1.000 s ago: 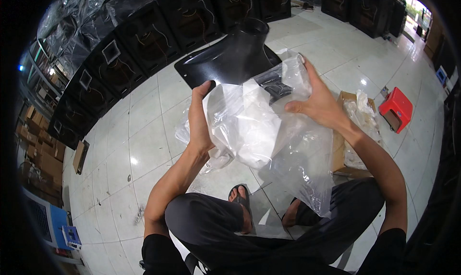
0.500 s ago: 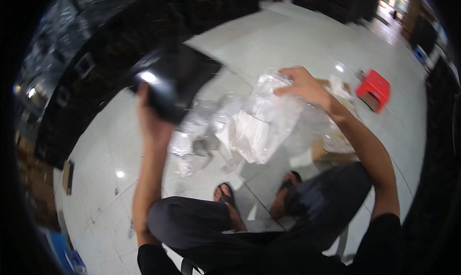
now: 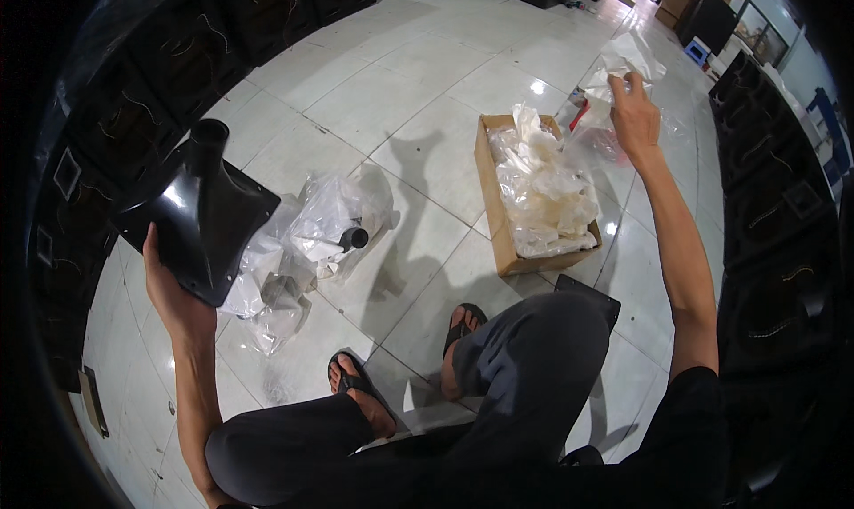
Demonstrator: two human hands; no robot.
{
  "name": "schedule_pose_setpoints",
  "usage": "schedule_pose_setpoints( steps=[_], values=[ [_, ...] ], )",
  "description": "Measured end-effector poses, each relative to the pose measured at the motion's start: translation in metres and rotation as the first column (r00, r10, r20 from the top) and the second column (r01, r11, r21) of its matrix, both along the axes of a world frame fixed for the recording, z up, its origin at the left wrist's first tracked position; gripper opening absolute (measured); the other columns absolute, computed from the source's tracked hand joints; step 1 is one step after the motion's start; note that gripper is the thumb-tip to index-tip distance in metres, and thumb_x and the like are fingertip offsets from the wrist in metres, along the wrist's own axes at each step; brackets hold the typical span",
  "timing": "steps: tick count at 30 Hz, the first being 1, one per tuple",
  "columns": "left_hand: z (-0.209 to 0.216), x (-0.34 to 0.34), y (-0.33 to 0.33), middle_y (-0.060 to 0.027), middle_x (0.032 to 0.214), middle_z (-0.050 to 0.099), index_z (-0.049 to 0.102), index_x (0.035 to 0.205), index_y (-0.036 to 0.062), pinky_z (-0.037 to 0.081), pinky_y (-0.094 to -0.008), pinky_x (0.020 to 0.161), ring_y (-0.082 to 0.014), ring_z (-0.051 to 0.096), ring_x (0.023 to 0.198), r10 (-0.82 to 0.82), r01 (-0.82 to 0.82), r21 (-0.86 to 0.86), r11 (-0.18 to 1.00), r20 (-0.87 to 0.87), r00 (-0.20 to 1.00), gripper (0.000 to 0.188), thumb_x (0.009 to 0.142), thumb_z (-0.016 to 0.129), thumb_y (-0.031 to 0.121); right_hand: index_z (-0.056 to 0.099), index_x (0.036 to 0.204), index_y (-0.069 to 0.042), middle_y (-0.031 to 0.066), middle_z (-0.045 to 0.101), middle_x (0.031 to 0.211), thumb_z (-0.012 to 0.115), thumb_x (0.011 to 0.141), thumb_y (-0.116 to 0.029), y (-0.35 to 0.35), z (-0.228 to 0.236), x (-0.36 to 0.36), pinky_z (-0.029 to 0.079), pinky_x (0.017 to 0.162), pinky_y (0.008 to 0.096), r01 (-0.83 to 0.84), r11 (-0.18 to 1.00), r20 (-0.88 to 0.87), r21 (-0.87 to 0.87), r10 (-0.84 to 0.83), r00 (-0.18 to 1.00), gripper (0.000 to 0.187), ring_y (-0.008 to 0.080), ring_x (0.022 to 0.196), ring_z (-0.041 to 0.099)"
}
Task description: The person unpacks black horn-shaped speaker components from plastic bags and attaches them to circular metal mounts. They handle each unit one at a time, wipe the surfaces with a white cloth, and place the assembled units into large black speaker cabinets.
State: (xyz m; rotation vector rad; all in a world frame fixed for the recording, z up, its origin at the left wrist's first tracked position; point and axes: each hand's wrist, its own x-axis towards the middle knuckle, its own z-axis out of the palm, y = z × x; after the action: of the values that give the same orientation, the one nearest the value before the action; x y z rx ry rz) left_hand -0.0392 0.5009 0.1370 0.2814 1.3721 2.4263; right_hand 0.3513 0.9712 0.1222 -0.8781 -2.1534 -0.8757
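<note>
The left hand (image 3: 182, 312) clamped a flared black plastic horn (image 3: 191, 202), left uncovered, well left of the brown rectangular cardboard box (image 3: 547, 264), while the right hand (image 3: 635, 122), swung beyond the box's far right corner, pinched crumpled white sheet wrapping (image 3: 630, 54), now parted from the horn

A head-worn fisheye looks down toward the tiled floor (image 3: 436, 198).

Horn (image 3: 191, 211) left, box (image 3: 495, 208) right, bags (image 3: 334, 205) between

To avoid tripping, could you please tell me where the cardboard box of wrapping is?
In the head view, the box stands on the floor right of centre, beyond the right knee and left of the right hand.
</note>
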Motion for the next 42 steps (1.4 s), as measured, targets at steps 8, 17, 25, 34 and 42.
schedule_pose_setpoints(
  steps=[8, 17, 25, 34, 42],
  values=[
    [-0.021, 0.003, 0.023, -0.0074, 0.124, 0.059, 0.053, 0.128, 0.0044, 0.045, -0.0340, 0.100, -0.0213, 0.058, 0.112, -0.070, 0.088, -0.139, 0.986, 0.133, 0.989, 0.046, 0.095, 0.053, 0.037, 0.052, 0.113, -0.012, 0.0177, 0.053, 0.109, 0.053, 0.081, -0.004, 0.081, -0.032, -0.079, 0.055, 0.062, 0.0463, -0.007, 0.996, -0.187, -0.084, -0.009, 0.982, 0.033, 0.0373, 0.082, 0.065],
    [-0.043, -0.007, 0.047, -0.0063, 0.126, 0.058, 0.053, 0.129, 0.0062, 0.045, -0.0366, 0.101, -0.0213, 0.057, 0.115, -0.075, 0.121, -0.171, 0.978, 0.256, 0.964, 0.044, 0.097, 0.051, 0.036, 0.052, 0.122, 0.007, 0.0331, 0.053, 0.122, 0.052, 0.083, -0.017, 0.118, -0.335, -0.125, 0.047, 0.091, 0.0470, -0.094, 0.709, 0.103, -0.699, 0.230, 0.968, 0.046, 0.0412, 0.106, 0.059],
    [-0.050, -0.012, 0.063, -0.0059, 0.124, 0.058, 0.053, 0.129, 0.0045, 0.043, -0.0351, 0.103, -0.0195, 0.057, 0.114, -0.059, 0.119, -0.251, 0.961, 0.234, 0.970, 0.044, 0.097, 0.050, 0.035, 0.062, 0.110, 0.006, 0.0248, 0.062, 0.112, 0.055, 0.082, -0.020, 0.118, -0.315, -0.160, 0.048, 0.089, 0.0417, 0.193, 0.110, 0.221, -0.975, 0.387, 0.895, 0.039, 0.0364, 0.101, 0.063],
    [-0.037, 0.009, 0.091, -0.0023, 0.105, 0.063, 0.060, 0.114, 0.0075, 0.049, -0.0324, 0.090, -0.0169, 0.062, 0.097, -0.123, 0.193, -0.287, 0.938, 0.245, 0.962, 0.039, 0.091, 0.060, 0.039, 0.058, 0.123, -0.004, 0.0207, 0.060, 0.122, 0.053, 0.088, -0.027, 0.121, -0.381, -0.155, 0.040, 0.104, 0.0382, 0.153, 0.085, 0.165, -0.985, 0.165, 0.972, 0.043, 0.0299, 0.112, 0.058],
    [-0.031, 0.018, 0.047, -0.0108, 0.112, 0.063, 0.057, 0.119, 0.0032, 0.051, -0.0386, 0.093, -0.0233, 0.064, 0.101, -0.231, 0.320, -0.239, 0.917, 0.336, 0.913, 0.042, 0.094, 0.052, 0.037, 0.066, 0.107, 0.005, 0.0229, 0.068, 0.105, 0.059, 0.078, -0.011, 0.103, -0.229, -0.132, 0.051, 0.084, 0.0393, 0.079, 0.370, 0.202, -0.926, 0.306, 0.931, 0.034, 0.0305, 0.093, 0.067]
  ],
)
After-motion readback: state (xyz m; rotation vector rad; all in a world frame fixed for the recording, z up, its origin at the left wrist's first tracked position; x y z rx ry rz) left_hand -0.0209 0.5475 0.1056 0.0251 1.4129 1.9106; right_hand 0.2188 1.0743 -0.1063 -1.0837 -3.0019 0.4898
